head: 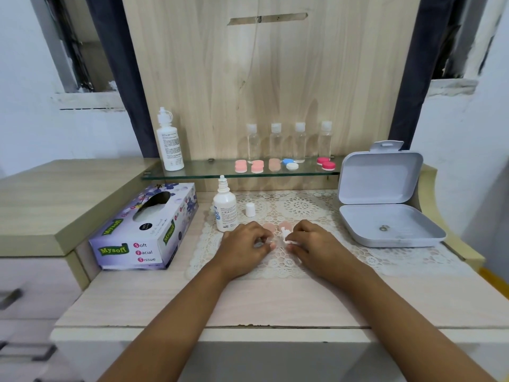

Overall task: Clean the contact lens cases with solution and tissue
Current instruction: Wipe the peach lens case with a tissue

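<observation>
Pinching a white tissue wad (286, 236), right hand (312, 245) fingers curl at frame centre; left hand (243, 248) fingers curled, hold blurred, cannot tell; pink caps (269, 228) half hidden behind.

We are at home, at a small wooden dressing table (275, 299) by a white wall (27, 128). We see a lace mat (303, 205), a flowery tissue box (143, 235), a glass shelf (203, 170) with little bottles (276, 144), and dark curtains (115, 64) by the windows.
</observation>
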{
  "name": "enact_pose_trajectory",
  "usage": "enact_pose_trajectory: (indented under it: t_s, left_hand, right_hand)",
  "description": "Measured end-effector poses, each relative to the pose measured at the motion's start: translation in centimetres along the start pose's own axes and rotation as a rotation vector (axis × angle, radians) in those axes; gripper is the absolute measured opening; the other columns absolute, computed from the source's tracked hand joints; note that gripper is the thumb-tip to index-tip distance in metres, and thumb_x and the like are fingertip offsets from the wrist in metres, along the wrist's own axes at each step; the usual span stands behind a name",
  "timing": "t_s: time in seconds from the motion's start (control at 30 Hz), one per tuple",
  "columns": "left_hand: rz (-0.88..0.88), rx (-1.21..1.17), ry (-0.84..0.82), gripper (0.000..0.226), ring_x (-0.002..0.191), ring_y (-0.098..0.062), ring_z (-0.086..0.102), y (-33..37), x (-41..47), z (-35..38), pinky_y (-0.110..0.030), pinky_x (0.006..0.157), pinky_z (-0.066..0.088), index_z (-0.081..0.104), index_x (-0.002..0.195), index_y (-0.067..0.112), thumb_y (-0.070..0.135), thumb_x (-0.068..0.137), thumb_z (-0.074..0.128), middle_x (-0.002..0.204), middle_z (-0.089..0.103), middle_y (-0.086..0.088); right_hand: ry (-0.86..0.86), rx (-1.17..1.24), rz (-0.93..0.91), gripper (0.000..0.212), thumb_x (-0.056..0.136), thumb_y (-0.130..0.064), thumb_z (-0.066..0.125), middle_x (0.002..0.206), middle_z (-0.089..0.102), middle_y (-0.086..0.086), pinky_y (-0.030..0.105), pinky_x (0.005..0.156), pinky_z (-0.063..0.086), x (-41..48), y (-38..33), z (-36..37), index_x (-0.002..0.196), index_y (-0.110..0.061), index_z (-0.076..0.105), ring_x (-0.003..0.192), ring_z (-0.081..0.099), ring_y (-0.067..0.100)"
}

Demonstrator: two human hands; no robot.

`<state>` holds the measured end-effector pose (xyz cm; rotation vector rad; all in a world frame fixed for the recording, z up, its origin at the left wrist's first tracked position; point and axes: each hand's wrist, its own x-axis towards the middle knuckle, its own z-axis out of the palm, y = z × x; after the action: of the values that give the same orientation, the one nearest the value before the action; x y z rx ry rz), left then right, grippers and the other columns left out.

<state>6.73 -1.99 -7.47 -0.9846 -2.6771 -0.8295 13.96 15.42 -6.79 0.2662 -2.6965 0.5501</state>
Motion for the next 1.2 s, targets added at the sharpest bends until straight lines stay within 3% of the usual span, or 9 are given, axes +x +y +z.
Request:
enact_pose_trajectory:
  t_s: [0.17, 0.3, 0.57, 1.03, 1.2]
  left_hand:
    - [-0.001, 0.014, 0.011, 0.029, 0.106, -0.012, 0.049, 0.11, -0.06, -0.04, -0.041, 0.097, 0.037, 0.065, 0.111, 0.024, 0.04, 0.089, 0.056, 0.106, 0.059, 0.009]
    - [0.005, 0.014, 0.02, 0.029, 0.105, -0.011, 0.05, 0.09, -0.06, -0.03, -0.04, 0.096, 0.038, 0.065, 0.111, 0.024, 0.04, 0.088, 0.057, 0.104, 0.058, 0.01]
    - [0.011, 0.015, 0.01, 0.028, 0.105, -0.012, 0.05, 0.05, 0.04, 0.04, -0.042, 0.096, 0.038, 0.065, 0.111, 0.025, 0.039, 0.089, 0.056, 0.105, 0.058, 0.011]
    - [0.019, 0.026, 0.025, 0.029, 0.104, -0.011, 0.05, 0.34, -0.2, -0.15, -0.039, 0.096, 0.038, 0.065, 0.113, 0.023, 0.039, 0.09, 0.055, 0.106, 0.059, 0.009]
    - [0.026, 0.065, 0.006, 0.034, 0.11, -0.013, 0.048, 0.56, -0.45, -0.15, -0.037, 0.098, 0.035, 0.061, 0.119, 0.023, 0.04, 0.09, 0.054, 0.109, 0.057, 0.007]
  right_hand:
    - [-0.085, -0.194, 0.017, 0.029, 0.096, -0.027, 0.043, 0.115, 0.048, 0.004, 0.039, 0.09, 0.042, 0.25, -0.63, 0.01, 0.116, -0.012, 0.058, 0.109, 0.046, 0.024]
    - [-0.115, -0.315, -0.011, 0.03, 0.096, -0.027, 0.041, 0.116, 0.045, 0.007, 0.039, 0.088, 0.044, 0.39, -0.94, -0.02, 0.114, -0.009, 0.057, 0.11, 0.046, 0.026]
    - [0.018, 0.029, 0.023, 0.019, 0.089, -0.026, 0.058, 0.101, 0.054, -0.002, 0.04, 0.086, 0.044, -0.25, 0.0, 0.08, 0.104, -0.016, 0.066, 0.099, 0.054, 0.02]
    - [-0.066, -0.153, 0.052, 0.027, 0.094, -0.027, 0.046, 0.113, 0.049, 0.004, 0.035, 0.089, 0.04, 0.37, -0.45, 0.25, 0.114, -0.011, 0.054, 0.108, 0.047, 0.023]
    - [-0.026, -0.035, 0.101, 0.026, 0.092, -0.029, 0.052, 0.108, 0.05, 0.001, 0.033, 0.087, 0.038, 0.04, -0.19, 0.31, 0.111, -0.012, 0.056, 0.105, 0.048, 0.02]
